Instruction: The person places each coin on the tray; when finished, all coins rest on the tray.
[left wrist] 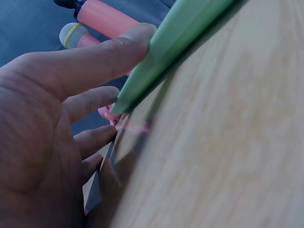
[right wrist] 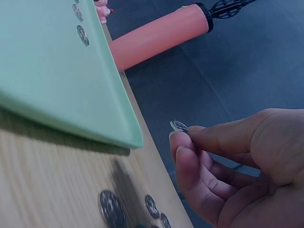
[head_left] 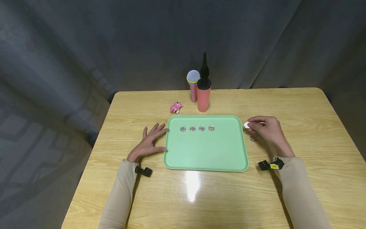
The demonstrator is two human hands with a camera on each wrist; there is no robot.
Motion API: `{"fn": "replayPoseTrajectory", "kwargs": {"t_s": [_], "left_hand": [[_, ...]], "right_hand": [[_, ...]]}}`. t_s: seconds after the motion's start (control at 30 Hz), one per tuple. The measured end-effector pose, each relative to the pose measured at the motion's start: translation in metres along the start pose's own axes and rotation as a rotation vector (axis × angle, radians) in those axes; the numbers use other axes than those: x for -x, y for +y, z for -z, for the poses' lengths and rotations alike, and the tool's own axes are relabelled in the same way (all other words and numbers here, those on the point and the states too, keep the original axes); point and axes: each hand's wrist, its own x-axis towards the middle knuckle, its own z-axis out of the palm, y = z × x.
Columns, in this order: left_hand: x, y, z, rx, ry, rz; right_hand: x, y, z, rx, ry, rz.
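A light green tray lies on the table with several silver coins in a row near its far edge. My left hand is at the tray's left rim, fingers spread; in the left wrist view the thumb touches the rim. Just past the tray's right rim, my right hand pinches a silver coin between thumb and fingertips, held above the table. Below that hand, another coin lies on the wood. More loose coins show there in the right wrist view, partly cut off.
Behind the tray stand a pink hand pump with a black nozzle and a pink toy microphone with a grey head. A small pink toy figure lies left of them. Dark curtains hang behind the wooden table.
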Motion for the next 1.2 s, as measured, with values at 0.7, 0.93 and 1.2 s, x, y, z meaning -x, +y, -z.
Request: {"fn": "replayPoseTrajectory", "kwargs": {"t_s": [0.7,0.93,1.2], "left_hand": [[0.000,0.002,0.000,0.006,0.006,-0.016],[0.000,0.001,0.000,0.011,0.002,-0.008],[0.000,0.000,0.000,-0.004,0.006,-0.010]], "right_hand": [[-0.034,-0.017,-0.040,-0.059,-0.098,-0.052],[-0.040,-0.021,-0.057,-0.111,-0.145,-0.077],[-0.043,-0.021,-0.073,-0.100,-0.195,-0.082]]}}
